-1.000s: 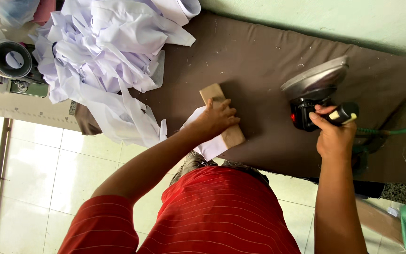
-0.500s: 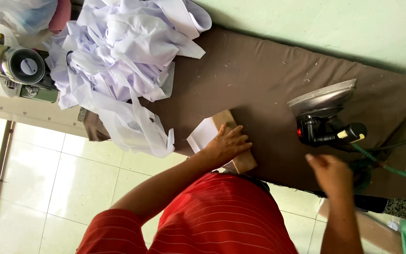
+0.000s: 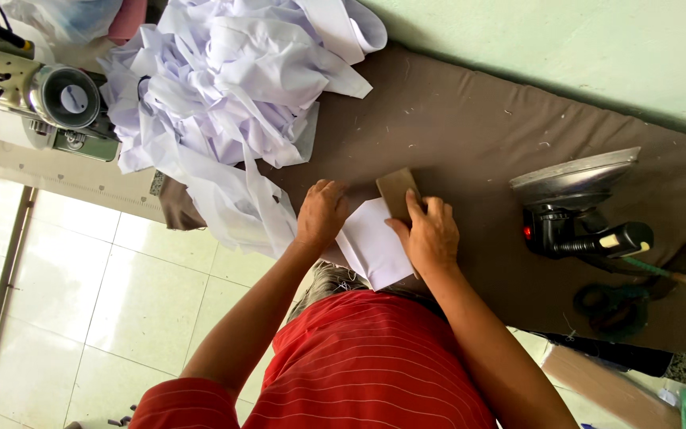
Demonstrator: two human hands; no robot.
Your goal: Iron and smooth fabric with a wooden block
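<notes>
— Hands first: where are they?

— Both are down on the brown padded board (image 3: 470, 127). The left hand (image 3: 321, 213) lies flat and open, palm down, at the left edge of a small white fabric piece (image 3: 371, 246). The right hand (image 3: 430, 236) is also open, fingers spread, pressing on the right side of that piece and on a tan cardboard template (image 3: 395, 191) that sticks out above the fingers.

— Is either hand gripping anything?

— No, they only press down.

— And where does the white piece sit?

— Between the two hands, near the front edge of the board, its lower corner hanging over the edge.

— What else is about?

— A heap of white cloth (image 3: 240, 87) lies to the left, a sewing machine (image 3: 41, 95) beyond it. An iron (image 3: 577, 206) stands on its heel to the right, well apart from the right hand, with dark scissors (image 3: 609, 306) below it.
</notes>
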